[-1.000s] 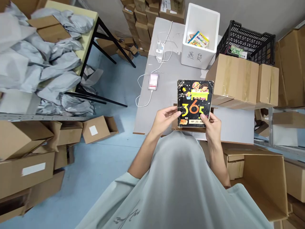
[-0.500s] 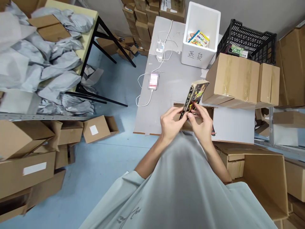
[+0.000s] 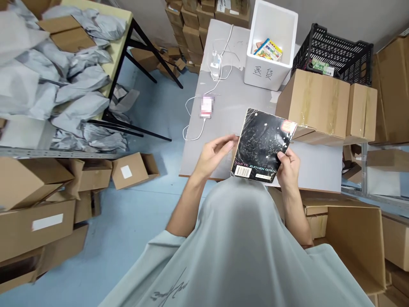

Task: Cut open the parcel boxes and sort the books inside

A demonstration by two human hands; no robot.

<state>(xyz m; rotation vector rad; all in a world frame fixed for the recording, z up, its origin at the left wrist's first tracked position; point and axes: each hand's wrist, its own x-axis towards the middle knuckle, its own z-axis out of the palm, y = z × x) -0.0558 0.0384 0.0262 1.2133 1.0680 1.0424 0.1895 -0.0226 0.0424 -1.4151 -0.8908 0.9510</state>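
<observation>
A black book (image 3: 263, 143) with white stars, a barcode and a pinkish sticker is held up, its back cover facing me. My right hand (image 3: 288, 166) grips its lower right edge, thumb on the cover and fingers behind. Just off the book's left edge is my left hand (image 3: 215, 155), its fingers stretched out and the thumb apart, holding nothing. Behind the book, a bit of brown cardboard shows at its left side; the rest is hidden.
On the grey table (image 3: 230, 102) are a phone (image 3: 206, 106) with white cables, a white foam box (image 3: 270, 72) holding booklets, a cardboard box (image 3: 319, 102) and a black crate (image 3: 341, 51). Grey parcels (image 3: 73, 76) cover the left table. Cartons (image 3: 128, 170) lie on the floor.
The book has turned from spine-on to its back cover facing me. My left hand has let go and moved left; my right hand has shifted right with the book's edge.
</observation>
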